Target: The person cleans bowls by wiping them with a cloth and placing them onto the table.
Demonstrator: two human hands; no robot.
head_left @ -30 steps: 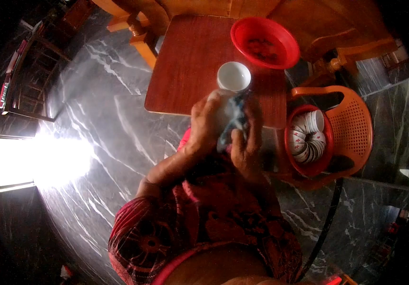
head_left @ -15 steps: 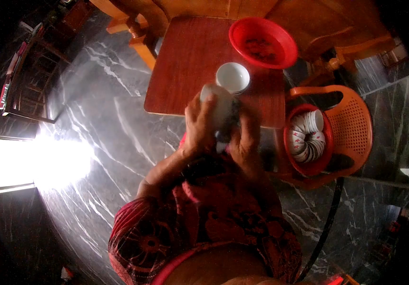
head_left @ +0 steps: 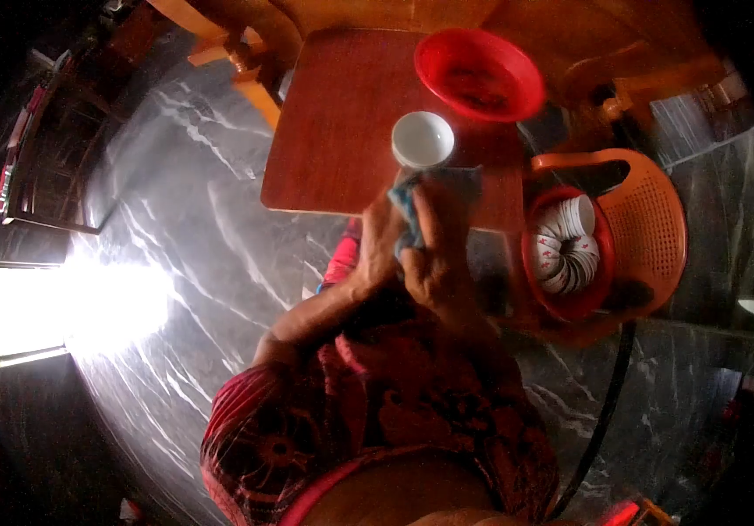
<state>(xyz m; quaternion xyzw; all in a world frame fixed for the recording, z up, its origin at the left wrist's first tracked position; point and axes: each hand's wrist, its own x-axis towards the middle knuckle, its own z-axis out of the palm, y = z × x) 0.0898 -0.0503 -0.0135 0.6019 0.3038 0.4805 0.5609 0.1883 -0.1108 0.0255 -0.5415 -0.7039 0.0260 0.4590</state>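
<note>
Close in front of my body, my two hands work together at the near edge of the table. My left hand is closed around a small white bowl, now mostly hidden behind fingers and cloth. My right hand grips a blue cloth and presses it against the bowl. Just beyond them, a white bowl stands upright on the reddish-brown wooden table; whether others are stacked under it, I cannot tell.
A red basin with dark reddish contents sits at the table's far right corner. On an orange plastic chair to the right, another red basin holds many nested white bowls. Marbled floor lies to the left.
The white bowl showing in my left hand has turned largely out of sight. My right hand has moved in over it with the blue cloth, which is now plainly visible.
</note>
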